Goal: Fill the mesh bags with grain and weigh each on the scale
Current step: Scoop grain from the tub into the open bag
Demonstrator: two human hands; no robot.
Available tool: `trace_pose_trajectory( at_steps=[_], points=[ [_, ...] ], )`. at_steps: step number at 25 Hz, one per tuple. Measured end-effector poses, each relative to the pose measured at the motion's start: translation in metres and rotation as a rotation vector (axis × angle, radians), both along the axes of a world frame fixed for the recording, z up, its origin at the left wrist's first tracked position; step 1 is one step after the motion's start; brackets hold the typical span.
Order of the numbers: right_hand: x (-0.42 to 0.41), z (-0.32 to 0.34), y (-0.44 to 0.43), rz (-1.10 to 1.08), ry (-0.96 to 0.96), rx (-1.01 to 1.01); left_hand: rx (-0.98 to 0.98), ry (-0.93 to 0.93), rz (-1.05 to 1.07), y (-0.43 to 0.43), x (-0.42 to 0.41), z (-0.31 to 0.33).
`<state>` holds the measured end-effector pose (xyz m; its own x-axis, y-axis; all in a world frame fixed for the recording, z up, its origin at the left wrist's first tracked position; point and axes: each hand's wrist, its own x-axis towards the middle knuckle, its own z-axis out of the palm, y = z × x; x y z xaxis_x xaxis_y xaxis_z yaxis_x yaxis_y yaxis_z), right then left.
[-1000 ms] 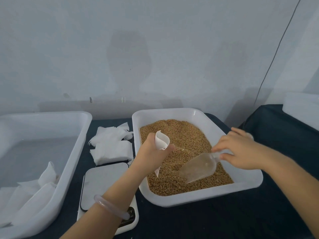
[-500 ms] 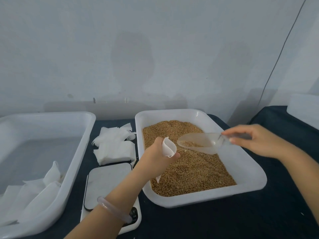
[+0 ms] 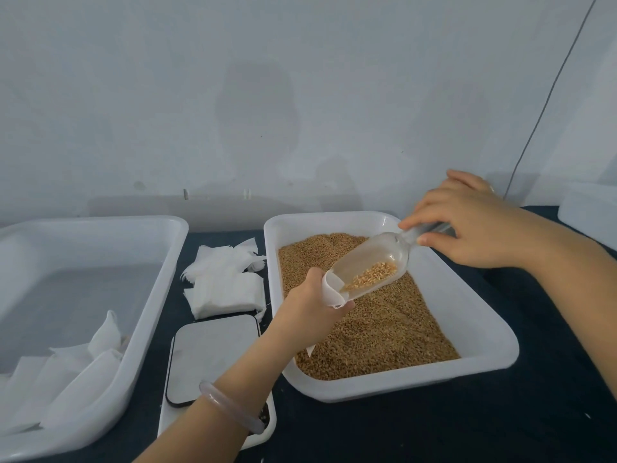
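Tipping a clear plastic scoop [image 3: 369,262] down toward 7 o'clock, a person pours grain into a small white mesh bag [image 3: 330,289] above a white tray [image 3: 400,384] on a dark counter [image 3: 434,436]. The right hand [image 3: 474,225], at 2 o'clock from the tray's centre, has its fingers and thumb pinched round the scoop's handle. A small heap of golden kernels lies in the bowl near the lip, and the lip sits at the bag's open mouth. The left hand [image 3: 310,314] is curled tight round the bag and holds it upright over the tray's 9 o'clock side, with a corner of the bag hanging below the fist. A pale translucent bangle [image 3: 227,407] circles that wrist. Loose grain [image 3: 384,332] covers the whole floor of the tray. At 8 o'clock from the tray stands the scale [image 3: 213,355], its grey platform bare and its front partly hidden by the left forearm. A stack of flat white mesh bags [image 3: 227,285] lies just beyond the scale, at 9 o'clock from the tray. Further out at 9 o'clock sits a large white tub [image 3: 100,222], with several white bags [image 3: 76,375] lying at its near end; whether they are filled cannot be told. A white box [image 3: 591,212] shows at the frame's 3 o'clock edge.
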<state>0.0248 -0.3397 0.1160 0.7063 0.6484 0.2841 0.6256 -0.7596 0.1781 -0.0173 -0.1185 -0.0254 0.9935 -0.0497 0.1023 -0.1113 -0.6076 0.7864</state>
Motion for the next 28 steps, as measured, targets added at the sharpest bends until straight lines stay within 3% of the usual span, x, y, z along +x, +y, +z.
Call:
trace_pose_trajectory(
  at_steps=[12, 16, 20, 25, 28],
  points=[
    [0.000, 0.001, 0.003, -0.032, -0.014, -0.022, -0.022, -0.012, 0.013, -0.002, -0.003, 0.002],
    [0.004, -0.013, -0.012, -0.047, 0.225, 0.105, -0.088, -0.005, 0.002, 0.000, -0.003, 0.002],
    [0.004, -0.049, -0.038, -0.117, 0.515, 0.447, -0.173, -0.007, 0.011, 0.009, -0.006, 0.004],
    [0.008, -0.115, -0.024, -0.246, 0.540, 0.220, -0.534, -0.033, -0.123, 0.019, -0.009, 0.010],
    [0.009, -0.132, -0.009, -0.221, 0.569, 0.239, -0.741, 0.041, -0.200, 0.027, -0.006, 0.018]
  ],
)
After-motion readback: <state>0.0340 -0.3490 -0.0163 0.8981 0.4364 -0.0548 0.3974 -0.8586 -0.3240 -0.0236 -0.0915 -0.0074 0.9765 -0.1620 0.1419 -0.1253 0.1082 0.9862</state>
